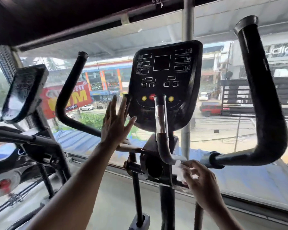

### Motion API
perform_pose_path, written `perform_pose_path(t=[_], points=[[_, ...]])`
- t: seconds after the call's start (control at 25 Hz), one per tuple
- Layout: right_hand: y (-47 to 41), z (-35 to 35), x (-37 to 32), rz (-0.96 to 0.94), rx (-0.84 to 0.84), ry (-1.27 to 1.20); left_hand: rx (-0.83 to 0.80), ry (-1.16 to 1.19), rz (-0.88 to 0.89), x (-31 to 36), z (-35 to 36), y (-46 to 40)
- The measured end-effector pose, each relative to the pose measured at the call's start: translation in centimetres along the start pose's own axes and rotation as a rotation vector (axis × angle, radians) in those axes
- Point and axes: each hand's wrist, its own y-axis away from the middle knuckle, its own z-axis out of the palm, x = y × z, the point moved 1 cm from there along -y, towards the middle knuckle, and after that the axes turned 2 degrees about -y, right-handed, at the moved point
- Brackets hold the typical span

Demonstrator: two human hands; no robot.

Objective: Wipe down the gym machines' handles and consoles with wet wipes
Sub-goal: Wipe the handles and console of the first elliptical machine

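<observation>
Two hands at the elliptical. Left hand [114, 123]: raised, fingers straight and spread, holding nothing, just beside the lower left edge of the black console [165, 83]; contact with it cannot be told. Right hand [200, 181]: fingers curled, pinching a white wet wipe [179, 171] below the bend of the inner handle [161, 130], near the grey joint of the big right handlebar [263, 100]. Left handlebar [68, 90] untouched. A second console [23, 93] stands at far left.
</observation>
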Motion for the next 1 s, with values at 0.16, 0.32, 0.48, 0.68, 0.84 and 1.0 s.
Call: perform_pose_path(t=[0.16, 0.32, 0.48, 0.68, 0.84, 1.0], points=[[-1.6, 0.6, 1.6, 0.048, 0.061, -0.01, -0.055, 0.046, -0.051, -1.1, 2.6, -0.7], [-3.1, 0.3, 5.9, 0.16, 0.101, 0.024, 0.049, -0.119, -0.09, -0.6, 3.9, -0.5], [-4.4, 1.6, 10.8, 0.268, 0.112, 0.041, 0.062, -0.105, -0.048, -0.6, 3.9, -0.5], [-6.7, 4.4, 14.0, 0.167, 0.075, 0.129, 0.049, 0.038, 0.019, -2.0, 3.2, -0.6], [-7.8, 4.3, 14.8, 0.088, 0.099, 0.285, 0.088, 0.029, 0.026, -2.1, 3.5, -0.4], [-11.6, 5.0, 17.3, 0.183, 0.019, 0.304, 0.106, -0.008, -0.009, -1.8, 4.1, -0.3]])
